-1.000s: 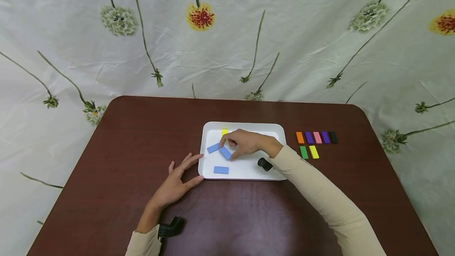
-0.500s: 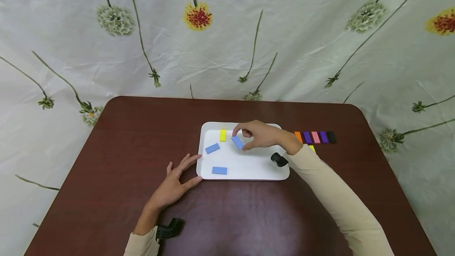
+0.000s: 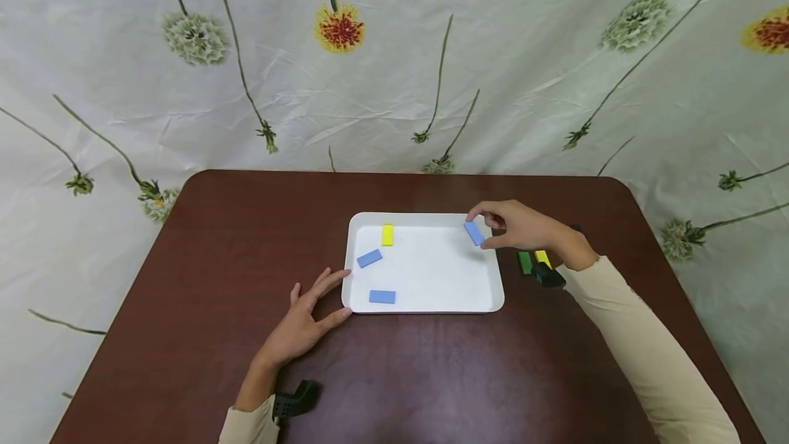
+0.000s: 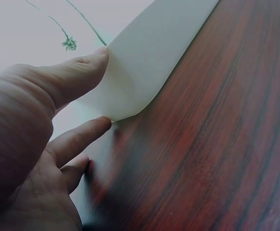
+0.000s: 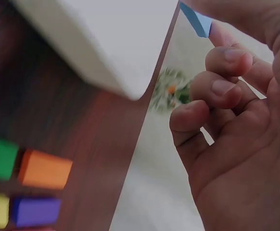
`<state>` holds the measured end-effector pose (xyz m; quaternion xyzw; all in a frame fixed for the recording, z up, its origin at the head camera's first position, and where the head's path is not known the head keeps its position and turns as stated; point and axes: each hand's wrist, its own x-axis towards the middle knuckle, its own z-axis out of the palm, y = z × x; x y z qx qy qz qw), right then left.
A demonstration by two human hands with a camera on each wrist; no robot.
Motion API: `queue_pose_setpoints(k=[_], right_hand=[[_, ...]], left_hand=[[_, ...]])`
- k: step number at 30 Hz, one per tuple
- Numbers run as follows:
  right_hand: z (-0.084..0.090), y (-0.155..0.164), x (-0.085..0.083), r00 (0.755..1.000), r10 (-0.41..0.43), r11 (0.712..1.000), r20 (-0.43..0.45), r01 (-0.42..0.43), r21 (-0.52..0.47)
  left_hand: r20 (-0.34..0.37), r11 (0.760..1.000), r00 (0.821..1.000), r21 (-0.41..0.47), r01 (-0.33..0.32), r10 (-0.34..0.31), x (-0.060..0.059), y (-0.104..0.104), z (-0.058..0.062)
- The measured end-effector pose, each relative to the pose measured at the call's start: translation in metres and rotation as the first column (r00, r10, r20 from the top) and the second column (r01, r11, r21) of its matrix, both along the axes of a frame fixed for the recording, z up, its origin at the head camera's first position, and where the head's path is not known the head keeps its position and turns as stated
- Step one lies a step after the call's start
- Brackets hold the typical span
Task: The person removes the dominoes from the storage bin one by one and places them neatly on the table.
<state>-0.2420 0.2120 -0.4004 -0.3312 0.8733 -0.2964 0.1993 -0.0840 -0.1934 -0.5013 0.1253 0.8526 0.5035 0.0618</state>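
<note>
"White tray [image 3: 437, 273]: contents?"
"Two blue blocks [image 3: 370, 258] [image 3: 382, 297], one yellow block [image 3: 387, 235]. Left hand [image 3: 301, 326]: fingers spread, touching rim."
"Third blue block [image 3: 474, 233]?"
"Pinched in right hand [image 3: 524, 227], over tray's right end; moved from mid-tray."

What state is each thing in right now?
White rectangular tray: flat.
Held blue rectangular block: pinched, tilted.
Right hand: pinching that block.
Left hand: touching tray's left rim.
Yellow rectangular block on tray: flat.
Slanted blue rectangular block on tray: flat.
Nearest blue rectangular block on tray: flat.
Green rectangular block: lying unheld.
Yellow rectangular block off tray: unheld.
Orange rectangular block: lying unheld.
Purple rectangular block: lying unheld.
</note>
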Motion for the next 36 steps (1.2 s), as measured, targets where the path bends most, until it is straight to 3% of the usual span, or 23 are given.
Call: queue_pose_setpoints(k=[12,16,28,36], right_hand=[[-0.014,0.058,0.012,0.996,-0.078,0.996,-0.039,0.076,-0.036],[-0.019,0.072,0.016,0.992,-0.122,0.992,-0.016,0.121,-0.048],[-0.033,0.114,0.031,0.971,-0.238,0.969,-0.028,0.239,0.057],[-0.039,0.135,0.036,0.969,-0.244,0.965,-0.043,0.247,0.094]], left_hand=[[-0.014,1.000,1.000,-0.015,-0.005,0.005,0.003,-0.001,-0.001],[-0.015,1.000,1.000,-0.019,-0.006,0.006,0.003,-0.001,-0.002],[0.000,1.000,1.000,-0.010,-0.002,0.002,0.001,0.001,-0.003],[0.003,1.000,1.000,-0.013,-0.003,0.003,-0.001,0.002,-0.001]])
